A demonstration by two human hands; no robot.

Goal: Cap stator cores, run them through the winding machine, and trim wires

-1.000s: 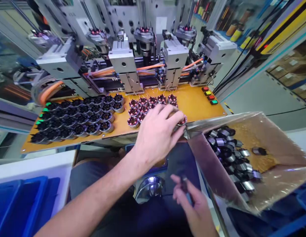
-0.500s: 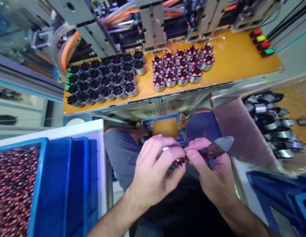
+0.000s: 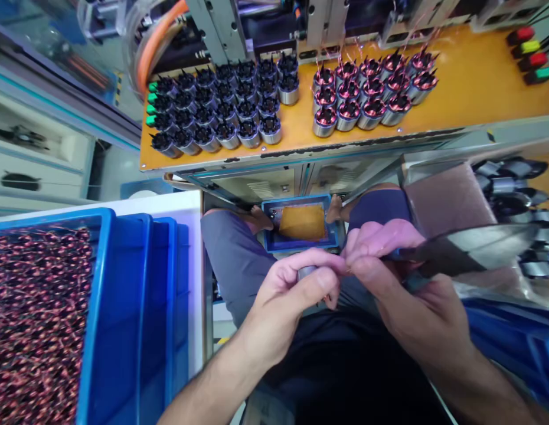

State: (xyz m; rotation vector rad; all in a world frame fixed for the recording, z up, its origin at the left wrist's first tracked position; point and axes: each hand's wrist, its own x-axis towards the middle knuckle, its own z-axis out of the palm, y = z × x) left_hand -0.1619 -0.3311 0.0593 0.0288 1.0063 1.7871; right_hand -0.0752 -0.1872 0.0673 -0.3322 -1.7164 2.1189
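Observation:
In the middle of the head view my left hand [image 3: 290,295] is closed around a small motor stator [image 3: 306,272]. Its silver side shows between thumb and forefinger; the rest is covered by the fingers. My right hand [image 3: 402,283] meets it fingertip to fingertip at the stator's right side. Thumb and forefinger pinch there, but what lies between them is too small to make out. The same hand also holds a bladed tool [image 3: 473,251], its wide grey blade pointing right, away from the stator. The tool's handle is mostly hidden in the palm.
On the orange machine bench [image 3: 296,133] stand rows of black-topped stators [image 3: 225,109] and copper-wound stators [image 3: 372,94]. Push buttons [image 3: 529,56] sit far right. A blue bin [image 3: 108,295] of copper-wound parts is at left. Metal rings [image 3: 513,183] lie beside cardboard [image 3: 438,198] at right.
The view has shifted, so the bench sits higher and further right. My left hand has turned, covering the stator's copper windings. The blade swings further out to the right and looks larger.

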